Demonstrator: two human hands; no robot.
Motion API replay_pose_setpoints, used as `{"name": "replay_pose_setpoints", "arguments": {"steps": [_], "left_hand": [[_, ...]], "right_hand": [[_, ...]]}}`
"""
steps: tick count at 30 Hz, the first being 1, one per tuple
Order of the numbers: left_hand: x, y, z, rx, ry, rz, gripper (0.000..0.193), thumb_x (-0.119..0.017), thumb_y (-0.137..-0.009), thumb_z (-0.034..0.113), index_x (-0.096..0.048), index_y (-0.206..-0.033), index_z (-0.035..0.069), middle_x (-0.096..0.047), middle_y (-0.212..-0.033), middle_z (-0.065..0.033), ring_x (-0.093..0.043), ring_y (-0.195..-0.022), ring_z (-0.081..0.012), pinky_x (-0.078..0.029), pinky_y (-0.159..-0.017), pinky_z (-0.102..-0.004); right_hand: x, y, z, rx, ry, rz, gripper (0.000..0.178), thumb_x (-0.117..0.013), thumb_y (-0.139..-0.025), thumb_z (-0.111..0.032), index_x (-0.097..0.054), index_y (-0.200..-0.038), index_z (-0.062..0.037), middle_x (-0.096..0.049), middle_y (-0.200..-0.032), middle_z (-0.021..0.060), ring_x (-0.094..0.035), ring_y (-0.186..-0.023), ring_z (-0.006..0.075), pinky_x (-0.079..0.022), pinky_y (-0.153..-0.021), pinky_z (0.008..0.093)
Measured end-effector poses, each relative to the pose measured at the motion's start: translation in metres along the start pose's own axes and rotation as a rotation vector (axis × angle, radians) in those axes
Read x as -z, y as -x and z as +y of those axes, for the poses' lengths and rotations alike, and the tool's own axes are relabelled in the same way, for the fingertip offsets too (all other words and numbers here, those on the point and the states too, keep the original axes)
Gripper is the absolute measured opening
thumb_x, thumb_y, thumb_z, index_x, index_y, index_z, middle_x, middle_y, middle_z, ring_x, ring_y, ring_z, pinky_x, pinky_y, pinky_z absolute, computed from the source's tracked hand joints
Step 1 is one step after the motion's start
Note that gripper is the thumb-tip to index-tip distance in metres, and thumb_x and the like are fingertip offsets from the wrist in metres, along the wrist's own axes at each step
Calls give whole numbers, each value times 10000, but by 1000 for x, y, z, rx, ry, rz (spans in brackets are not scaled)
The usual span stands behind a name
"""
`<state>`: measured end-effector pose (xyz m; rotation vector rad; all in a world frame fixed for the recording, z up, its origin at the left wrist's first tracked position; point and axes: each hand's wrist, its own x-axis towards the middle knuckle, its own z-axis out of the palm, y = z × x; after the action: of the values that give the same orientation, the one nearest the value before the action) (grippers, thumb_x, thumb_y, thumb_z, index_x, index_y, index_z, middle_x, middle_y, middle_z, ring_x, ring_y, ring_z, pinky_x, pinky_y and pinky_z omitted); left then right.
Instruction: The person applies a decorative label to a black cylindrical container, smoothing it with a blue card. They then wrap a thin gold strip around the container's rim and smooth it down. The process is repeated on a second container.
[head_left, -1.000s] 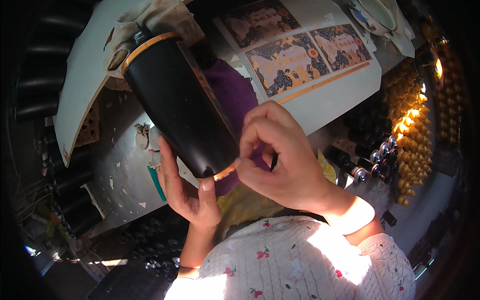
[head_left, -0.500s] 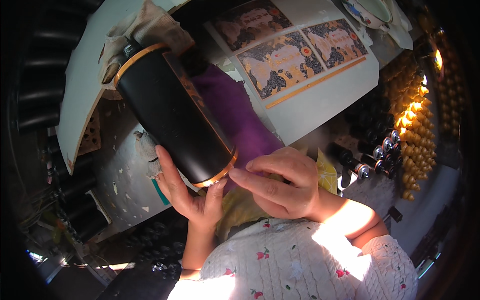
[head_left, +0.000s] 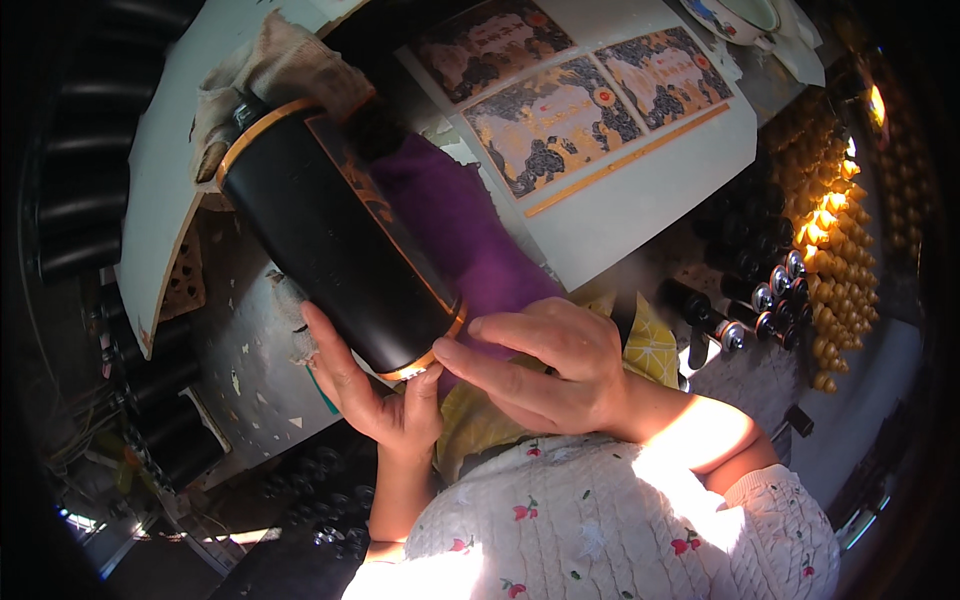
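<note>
A large black bottle [head_left: 325, 240] lies tilted in front of me, its neck end at the far left and its base close to my hands. Gold bands circle both ends, and a patterned decal [head_left: 362, 195] runs down its right side. My left hand [head_left: 375, 395] supports the base, thumb against the bottom edge and fingers along the left side. With extended fingers, my right hand [head_left: 560, 365] touches the gold band [head_left: 445, 345] at the base with a fingertip. It grasps nothing that I can see.
Decal sheets [head_left: 550, 120] lie on a white board [head_left: 640, 210] beyond the bottle. A crumpled cloth [head_left: 280, 65] is by the bottle's neck, and a purple cloth [head_left: 450, 220] lies beside it. Gold pieces [head_left: 835, 290] and small black bottles [head_left: 720, 325] stand at the right; an enamel basin [head_left: 735, 20] is at the back.
The bottle and both hands appear shifted slightly left. My right fingertip stays at the gold band, and the left hand keeps its hold on the base.
</note>
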<state>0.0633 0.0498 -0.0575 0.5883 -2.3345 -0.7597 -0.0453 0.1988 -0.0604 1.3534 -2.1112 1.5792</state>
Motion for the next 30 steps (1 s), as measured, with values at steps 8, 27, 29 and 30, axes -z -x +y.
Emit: {"name": "replay_pose_setpoints", "arguments": {"steps": [8, 27, 29, 30], "left_hand": [[-2, 0, -1, -22, -10, 0, 961, -669, -885, 567, -317, -1523, -59, -393, -1534, -216, -431, -1366, -311, -320, -1126, -406], [-3, -2, -2, -12, 98, 33, 1033, -765, -816, 494, -288, -1517, -97, -457, -1451, -240, -468, -1264, -322, -336, -1058, -403], [-4, -6, 2, -64, 60, 57, 1073, -835, -760, 423, -288, -1509, -116, -476, -1423, -251, -483, -1213, -328, -344, -1028, -405], [-1, -9, 7, -117, -31, 59, 1085, -861, -734, 381, -287, -1508, -118, -456, -1434, -260, -469, -1226, -337, -332, -1040, -414]], "right_hand": [[-3, 3, 2, -100, 30, 54, 533, -756, -657, -88, -727, -1189, -108, -632, -985, -9, -574, -636, 155, -472, -517, 273], [46, -21, 3, -1155, -1052, 476, 315, -508, -1035, -259, -632, -1255, -71, -595, -1150, 50, -578, -907, 148, -487, -711, 264], [58, -33, 15, -1241, -1047, 721, 421, -362, -1084, -378, -571, -1257, -56, -579, -1181, 42, -567, -950, 134, -477, -806, 272], [60, -30, 17, -1085, -1011, 681, 451, -338, -1082, -413, -541, -1271, -57, -567, -1212, 60, -571, -1008, 144, -465, -905, 297]]}}
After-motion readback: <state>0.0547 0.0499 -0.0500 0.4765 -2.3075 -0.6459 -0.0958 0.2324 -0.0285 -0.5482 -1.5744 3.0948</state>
